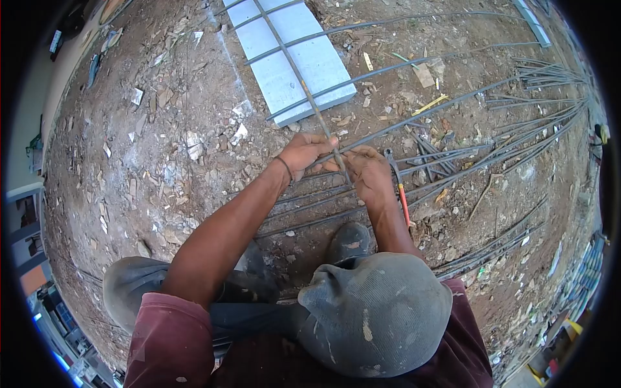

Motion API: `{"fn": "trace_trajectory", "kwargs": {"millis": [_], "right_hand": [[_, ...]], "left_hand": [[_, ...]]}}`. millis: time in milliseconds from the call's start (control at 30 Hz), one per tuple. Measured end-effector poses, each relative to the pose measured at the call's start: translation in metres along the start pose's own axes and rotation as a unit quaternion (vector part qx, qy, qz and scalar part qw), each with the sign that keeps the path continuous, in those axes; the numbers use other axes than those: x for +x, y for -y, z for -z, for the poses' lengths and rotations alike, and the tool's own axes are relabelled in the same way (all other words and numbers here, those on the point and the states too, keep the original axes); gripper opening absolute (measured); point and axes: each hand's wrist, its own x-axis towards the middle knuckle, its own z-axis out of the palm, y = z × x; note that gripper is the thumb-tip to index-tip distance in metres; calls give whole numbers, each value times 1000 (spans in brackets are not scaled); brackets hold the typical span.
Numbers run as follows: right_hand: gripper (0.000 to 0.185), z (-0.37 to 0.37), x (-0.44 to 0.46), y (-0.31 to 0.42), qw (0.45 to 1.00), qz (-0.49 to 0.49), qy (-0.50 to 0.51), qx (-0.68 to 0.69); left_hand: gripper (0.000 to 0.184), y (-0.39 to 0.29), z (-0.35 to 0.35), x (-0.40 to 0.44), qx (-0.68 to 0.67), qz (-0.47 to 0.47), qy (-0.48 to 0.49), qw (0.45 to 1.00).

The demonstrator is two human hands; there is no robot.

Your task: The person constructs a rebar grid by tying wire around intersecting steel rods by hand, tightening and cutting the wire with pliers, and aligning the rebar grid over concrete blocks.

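Note:
My left hand [308, 154] is closed around a long steel rebar [299, 79] where it crosses another rebar [427, 119]. Close beside it, my right hand [367, 169] has its fingers bent and pressed together at the same crossing. What those fingers pinch is too small and hidden to make out. A pair of pincers with red handles [403, 200] lies along the outer side of my right hand; whether the hand grips it I cannot tell. Farther up, the long rebar and several crossing bars pass over a pale slab [275, 81].
Several loose rebars [546, 76] fan out at the right, and more bars [498, 249] lie lower down. A pale strip [534, 24] supports bar ends at the upper right. Rubble and wood scraps [424, 75] litter the dirt ground. My bent knee [381, 310] is close below my hands.

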Motion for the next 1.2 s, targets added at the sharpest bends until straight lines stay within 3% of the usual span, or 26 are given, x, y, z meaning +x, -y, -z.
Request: {"fn": "trace_trajectory", "kwargs": {"millis": [67,133,167,233,267,400,467,500,567,633,700,733,800,833,900,1200], "right_hand": [[13,12,-11,-3,1000,13,6,-21],[11,18,-25,-3,987,112,-3,-118],[11,22,-33,2,987,113,-2,-116],[16,22,-62,24,931,146,99,-318],[24,9,-84,36,926,120,125,-334],[23,27,-109,-10,898,51,189,-394],[24,35,-113,-38,922,-106,269,-259],[24,39,-111,-35,922,-106,270,-257],[25,51,-100,-11,976,-150,147,52],[25,75,-69,9,990,-72,85,88],[22,78,-39,24,995,2,-11,-100],[22,75,-22,23,995,10,-12,-98],[27,58,8,5,988,23,84,-130],[27,48,17,-2,988,25,84,-126],[33,30,34,-13,971,1,234,51],[32,42,75,-49,928,-34,342,146]], "left_hand": [[38,1,0,1,9,-5,-7,1000],[40,2,-2,0,20,-10,-14,1000],[40,1,-3,0,32,-10,-23,999],[40,-1,-4,-1,45,-10,-35,998],[41,-2,-5,-2,55,-16,-45,997],[43,-4,-7,-4,60,-17,-37,997],[42,-5,-9,-4,64,-19,-39,997],[42,-5,-9,-5,69,-18,-42,997],[42,-5,-7,-2,69,-17,-47,996],[41,2,-8,-3,69,-11,-47,996],[41,-3,-7,-1,64,-2,-37,997],[41,-7,-7,0,69,-8,-33,997],[41,-6,-8,-3,53,5,-34,998],[41,-4,-8,-2,57,5,-33,998],[41,0,-7,1,39,-12,-18,999],[44,12,-3,9,87,-30,-46,995]]}}
